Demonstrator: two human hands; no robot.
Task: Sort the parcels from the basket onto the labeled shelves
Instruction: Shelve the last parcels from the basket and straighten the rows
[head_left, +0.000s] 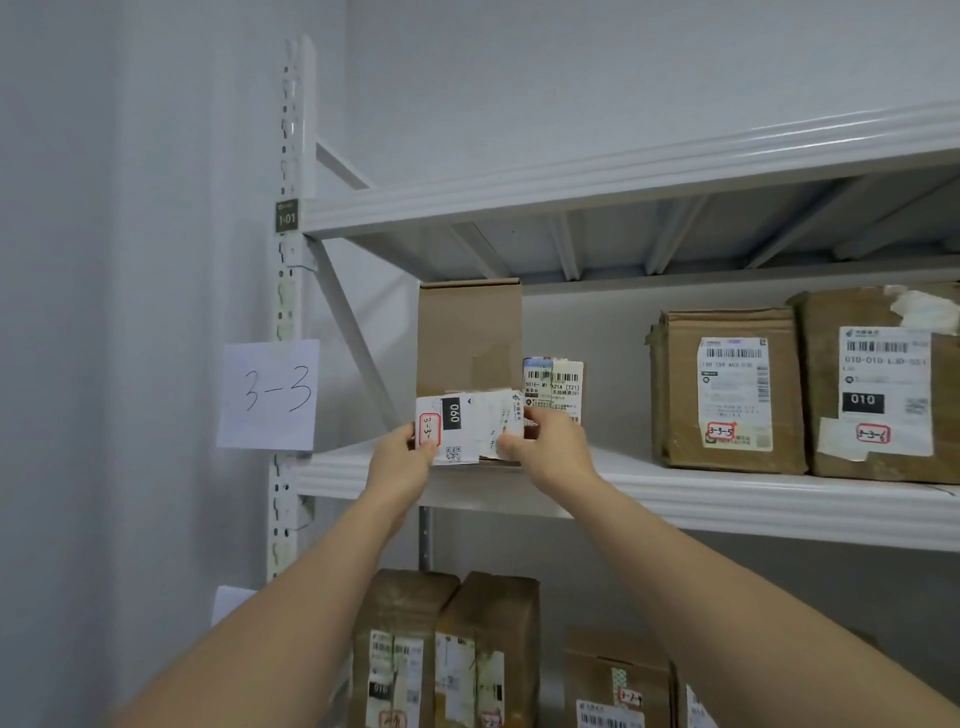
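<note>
Soft, even, cool indoor light, moderately bright; source out of frame. No glare. Underside of upper shelf (623, 244) at centre darker, faint shadow below middle shelf beam (727, 512) in lower right. Wide-angle distortion: shelf beams bow and tilt toward right edge, forearms stretched at bottom. Overall slightly soft; parcel labels at lower edge blurred, fine print illegible

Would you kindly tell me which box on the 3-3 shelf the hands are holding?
The tall box at the shelf's left end, label reading 060; left hand and right hand grip its lower corners.
</note>
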